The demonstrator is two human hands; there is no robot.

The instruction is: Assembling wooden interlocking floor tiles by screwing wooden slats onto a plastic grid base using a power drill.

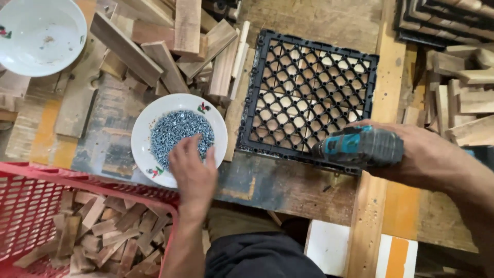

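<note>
A worn wooden worktop (288,185), stained dark in the middle and streaked with yellow paint at the left and lower right, fills the view; a pale plank (383,128) runs down its right side. Loose wood offcuts (170,46) are heaped along the far edge, and more blocks (463,98) lie at the right beside a stack of black grids (447,18) in the top corner. At the lower left stands a red crate (31,206) of mesh plastic, filled with small wood scraps. A black plastic grid (307,98) lies flat in the middle of the worktop, with pale wooden slats showing through its lattice. Just left of it sits a white plate (149,121) holding a pile of small silvery screws (177,128); an empty white bowl (38,33) sits at the top left corner. The right hand (411,149) has its grip closed around a teal and black drill (355,146), held at the grid's near right edge. The left hand (193,170) rests on the plate's near side, its fingers spread loosely over the screws and touching them.
</note>
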